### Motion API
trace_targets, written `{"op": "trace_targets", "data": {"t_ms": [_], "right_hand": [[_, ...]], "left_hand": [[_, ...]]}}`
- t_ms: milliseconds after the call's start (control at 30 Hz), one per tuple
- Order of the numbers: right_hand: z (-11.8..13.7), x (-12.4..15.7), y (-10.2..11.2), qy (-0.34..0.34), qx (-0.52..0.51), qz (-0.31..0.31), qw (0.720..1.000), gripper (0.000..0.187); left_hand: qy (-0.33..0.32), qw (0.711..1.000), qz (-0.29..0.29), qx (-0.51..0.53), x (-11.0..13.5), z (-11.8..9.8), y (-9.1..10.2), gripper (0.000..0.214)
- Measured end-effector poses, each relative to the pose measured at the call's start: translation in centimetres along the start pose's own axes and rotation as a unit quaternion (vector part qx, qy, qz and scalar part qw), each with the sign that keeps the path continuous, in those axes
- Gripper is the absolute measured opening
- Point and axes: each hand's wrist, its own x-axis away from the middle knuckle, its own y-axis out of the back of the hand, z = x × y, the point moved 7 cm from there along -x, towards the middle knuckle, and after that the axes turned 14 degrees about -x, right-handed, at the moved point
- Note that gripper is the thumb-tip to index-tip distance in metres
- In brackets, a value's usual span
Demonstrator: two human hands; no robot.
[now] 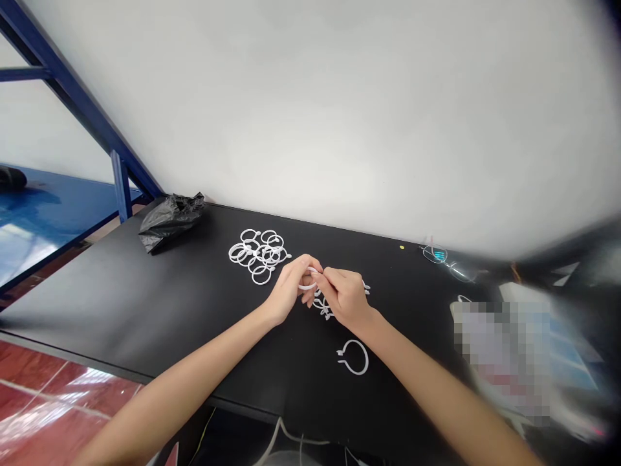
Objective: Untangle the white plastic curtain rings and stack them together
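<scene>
Both hands grip one white plastic curtain ring [306, 287] above the black table. My left hand [290, 285] is closed around the ring's left side, and my right hand [345, 292] pinches its upper right part. Left of the hands lies a cluster of closed white rings [262, 254], overlapping one another. Several more rings [322, 305] are partly hidden under and behind my right hand. A single ring with an opened clasp [358, 357] rests below my right wrist.
A crumpled black plastic bag [172, 220] sits at the table's [194, 310] back left corner. Eyeglasses [435, 254] lie at the back right, near a small yellow bit [402, 247]. A blurred package [504, 356] stands at the right. A white wall [339, 129] rises behind the table.
</scene>
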Motion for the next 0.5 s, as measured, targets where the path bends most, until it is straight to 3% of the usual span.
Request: {"op": "trace_targets", "data": {"t_ms": [133, 200, 500], "right_hand": [[0.0, -0.1, 0.2, -0.004, 0.009, -0.009, 1.0, 0.047], [-0.1, -0.1, 0.2, -0.01, 0.009, -0.01, 1.0, 0.048], [-0.8, 0.0, 0.0, -0.031, -0.045, -0.012, 0.998, 0.048]], "left_hand": [[-0.105, 0.966, -0.08, -0.223, 0.9, -1.3, 0.9, 0.044], [-0.129, 0.946, -0.103, -0.28, 1.2, -1.7, 1.1, 0.046], [-0.133, 0.932, -0.112, -0.319, 1.1, -1.5, 1.2, 0.048]]}}
